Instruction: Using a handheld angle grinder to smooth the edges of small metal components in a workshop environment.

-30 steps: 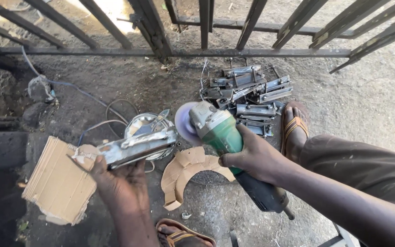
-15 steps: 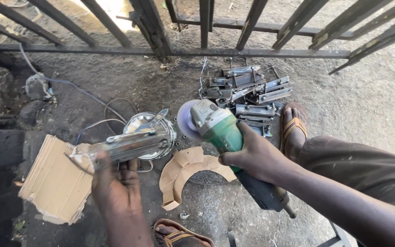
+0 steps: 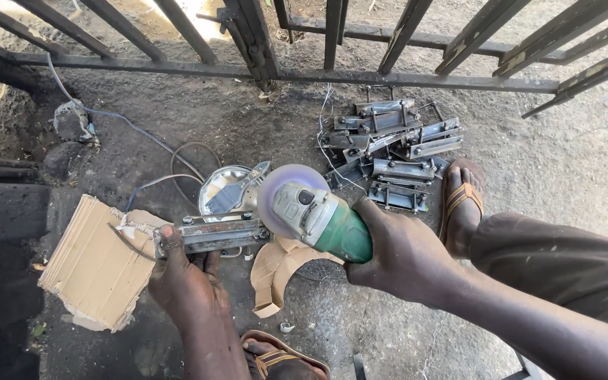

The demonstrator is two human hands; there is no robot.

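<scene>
- The right hand (image 3: 404, 255) has its grip wrapped around the green angle grinder (image 3: 318, 217), whose blurred disc touches the end of the metal bar (image 3: 214, 235).
- The left hand (image 3: 181, 276) pinches that bar from below, thumb on top.
- Left of the bar lies cardboard (image 3: 93, 264); beyond the disc, well apart, a pile of metal brackets (image 3: 392, 151).
- Both forearms reach forward, low over the ground.

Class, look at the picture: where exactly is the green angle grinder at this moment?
In the head view the green angle grinder sits centre frame, gripped by the right hand, its disc beside the metal bar held by the left hand, above curved cardboard.
</scene>
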